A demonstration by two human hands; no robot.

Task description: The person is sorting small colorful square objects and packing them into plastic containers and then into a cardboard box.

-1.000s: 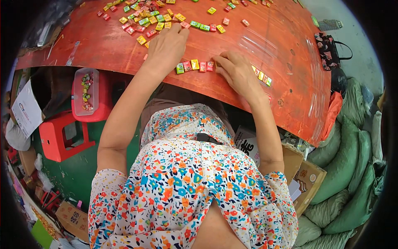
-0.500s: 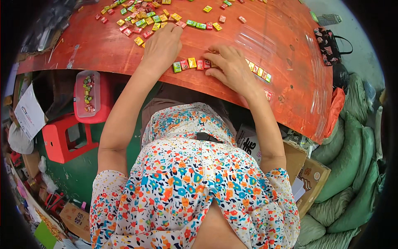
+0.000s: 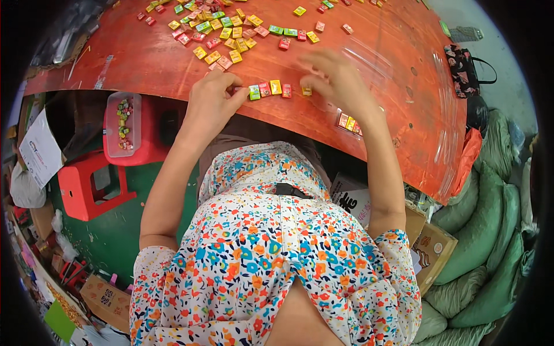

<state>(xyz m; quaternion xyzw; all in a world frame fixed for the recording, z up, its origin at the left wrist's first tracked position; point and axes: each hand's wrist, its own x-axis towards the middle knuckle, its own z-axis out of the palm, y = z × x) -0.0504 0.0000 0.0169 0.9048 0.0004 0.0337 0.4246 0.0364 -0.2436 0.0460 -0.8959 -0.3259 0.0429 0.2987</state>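
My left hand (image 3: 214,101) is over the table's near edge, thumb and forefinger pinched on a small red box (image 3: 237,89). Beside those fingertips begins a short row of small boxes: a green box (image 3: 254,92), a red box (image 3: 265,89), a yellow box (image 3: 276,87) and a pinkish-red box (image 3: 287,90). At the right end, past a gap, another yellow box (image 3: 306,91) lies by my right thumb. My right hand (image 3: 334,81), blurred, hovers there with its fingers apart. Several boxes in a lined-up group (image 3: 349,123) show beside my right wrist, partly covered.
A loose pile of small coloured boxes (image 3: 216,26) spreads over the far part of the red table (image 3: 144,69). Clear plastic pieces (image 3: 369,60) lie at the right. A clear tub (image 3: 122,124) of small items sits on a red stool (image 3: 151,138) at the left.
My left hand has come back from the pile to the row's left end, pinching a box. My right hand has lifted off the row's right end and shifted slightly right. The view has shifted slightly.
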